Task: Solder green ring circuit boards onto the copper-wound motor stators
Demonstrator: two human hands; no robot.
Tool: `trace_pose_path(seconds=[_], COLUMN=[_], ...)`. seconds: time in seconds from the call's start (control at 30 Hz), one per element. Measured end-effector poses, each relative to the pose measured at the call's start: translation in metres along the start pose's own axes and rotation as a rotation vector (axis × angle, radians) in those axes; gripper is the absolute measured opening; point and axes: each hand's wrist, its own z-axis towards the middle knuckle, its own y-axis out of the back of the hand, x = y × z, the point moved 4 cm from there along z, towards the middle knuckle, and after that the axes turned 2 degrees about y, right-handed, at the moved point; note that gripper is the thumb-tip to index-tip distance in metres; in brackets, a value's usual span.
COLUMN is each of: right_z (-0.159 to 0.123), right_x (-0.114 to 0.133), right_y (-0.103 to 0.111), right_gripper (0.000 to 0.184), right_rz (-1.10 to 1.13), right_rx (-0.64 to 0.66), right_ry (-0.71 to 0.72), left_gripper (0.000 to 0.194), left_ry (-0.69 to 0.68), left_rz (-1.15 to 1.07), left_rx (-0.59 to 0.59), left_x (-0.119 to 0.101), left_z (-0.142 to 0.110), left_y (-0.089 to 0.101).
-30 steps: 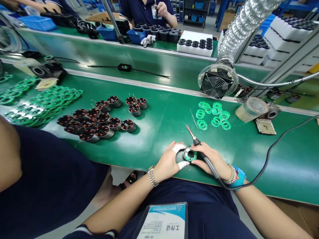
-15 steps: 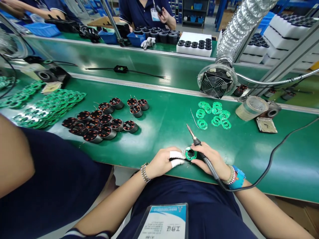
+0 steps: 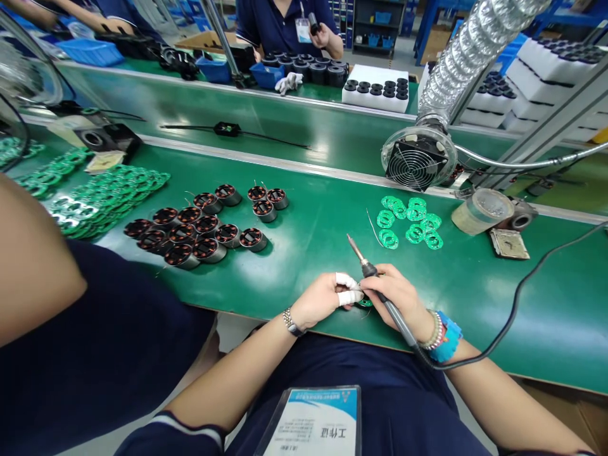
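Observation:
Near the table's front edge, a green ring-shaped circuit board [image 3: 365, 303] lies mostly hidden under my fingers. My left hand [image 3: 325, 299], with white finger covers on two fingers, is closed at the board's left side, fingertips pinched together over it. My right hand [image 3: 398, 297] grips a soldering iron [image 3: 389, 304], its bare tip pointing up and to the left, away from the board. The right thumb and index finger meet the left fingertips above the board. Whether a fine wire is between them is too small to tell.
Several copper-wound motor stators [image 3: 206, 248] stand left of centre. Loose green boards [image 3: 415, 233] and a thin wire [image 3: 373, 227] lie beyond my right hand. A fan [image 3: 413, 163], a tub [image 3: 479, 212] and a soldering iron stand [image 3: 520, 218] are at right. A co-worker's arm [image 3: 38, 253] is close on the left.
My left fingers have moved over the circuit board and cover most of it. My right fingertips have closed in towards them; the soldering iron stays in my right hand.

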Motion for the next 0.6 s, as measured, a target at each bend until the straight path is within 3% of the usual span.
trace_pose_path(seconds=[0.17, 0.37, 0.6], right_z=[-0.005, -0.003, -0.009], right_x=[0.0, 0.006, 0.015], right_y=[-0.006, -0.011, 0.024], right_gripper=[0.029, 0.029, 0.017], right_rz=[-0.077, -0.119, 0.027], right_rx=[0.058, -0.045, -0.133], right_ry=[0.033, -0.046, -0.25], left_gripper=[0.028, 0.026, 0.022], left_ry=[-0.022, -0.048, 0.001], left_rz=[-0.058, -0.137, -0.077], left_rx=[0.012, -0.024, -0.02], left_x=[0.002, 0.004, 0.005], left_z=[0.0, -0.002, 0.001], left_y=[0.002, 0.003, 0.006])
